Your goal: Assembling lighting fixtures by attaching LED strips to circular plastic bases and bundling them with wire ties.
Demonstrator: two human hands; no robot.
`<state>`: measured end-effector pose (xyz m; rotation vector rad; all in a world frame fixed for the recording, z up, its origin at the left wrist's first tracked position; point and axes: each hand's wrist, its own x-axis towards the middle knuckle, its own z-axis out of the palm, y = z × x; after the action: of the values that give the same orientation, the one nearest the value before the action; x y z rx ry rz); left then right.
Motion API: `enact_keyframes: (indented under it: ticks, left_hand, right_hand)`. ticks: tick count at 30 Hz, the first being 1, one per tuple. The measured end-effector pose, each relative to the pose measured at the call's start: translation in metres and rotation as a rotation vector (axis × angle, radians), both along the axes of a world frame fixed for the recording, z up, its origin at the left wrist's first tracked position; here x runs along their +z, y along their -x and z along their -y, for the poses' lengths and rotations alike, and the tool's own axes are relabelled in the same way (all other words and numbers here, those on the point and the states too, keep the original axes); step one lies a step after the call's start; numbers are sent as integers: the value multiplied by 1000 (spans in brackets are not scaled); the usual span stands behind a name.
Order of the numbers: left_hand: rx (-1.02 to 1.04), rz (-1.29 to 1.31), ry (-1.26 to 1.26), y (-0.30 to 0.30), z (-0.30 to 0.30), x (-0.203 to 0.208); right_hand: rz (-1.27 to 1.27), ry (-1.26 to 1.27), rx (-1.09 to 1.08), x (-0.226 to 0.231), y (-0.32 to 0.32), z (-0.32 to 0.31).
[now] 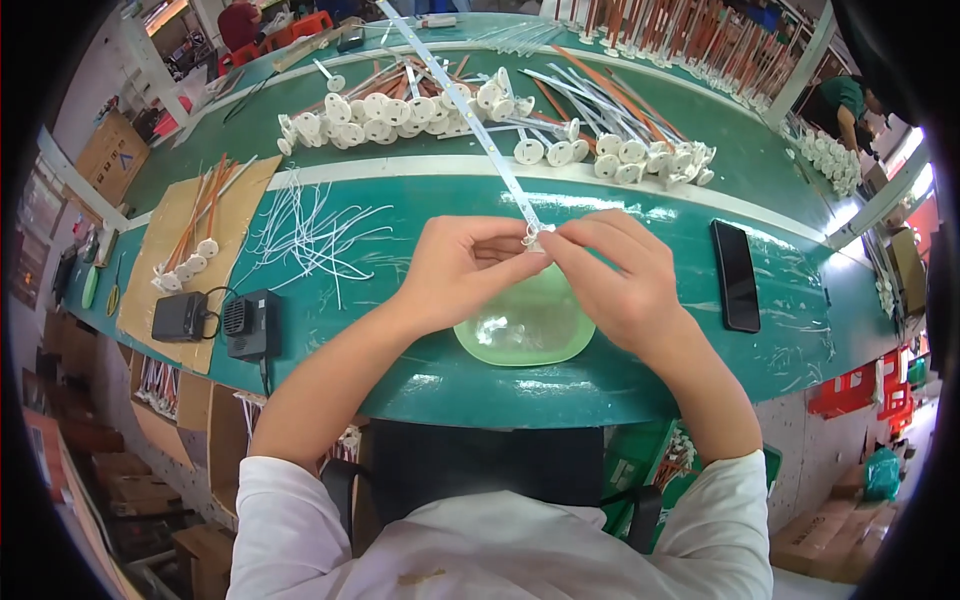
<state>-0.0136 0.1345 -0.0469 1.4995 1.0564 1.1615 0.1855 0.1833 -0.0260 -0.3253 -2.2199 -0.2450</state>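
Observation:
My left hand [462, 268] and my right hand [618, 268] meet above a pale green plastic dish [525, 335] on the green table. Both pinch the near end of a long thin white strip [480, 130], which runs away from me toward the far side. A small white fitting [535, 237] sits at that near end between my fingertips. What exactly the fingers do to the fitting is hidden.
Piles of white round caps on orange and white rods [420, 110] lie at the back. Loose white wires [310, 235] lie left, beside cardboard [190, 250] and two black boxes [250, 322]. A black phone [735, 275] lies right. A person [845, 105] works far right.

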Motion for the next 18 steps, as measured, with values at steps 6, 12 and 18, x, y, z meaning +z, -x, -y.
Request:
enact_keyframes:
  ticks: [6,12,18]
  left_hand:
    - [-153,302,34,-2,-3,-9]
    - [-147,212,109,11,2,0]
    - [-188,186,-97,4,-1,-6]
  right_hand:
    - [-152,71,190,-7,-2,-4]
    - [-105,139,206,-2,1,-5]
    - [-47,95,75,-7,-9,13]
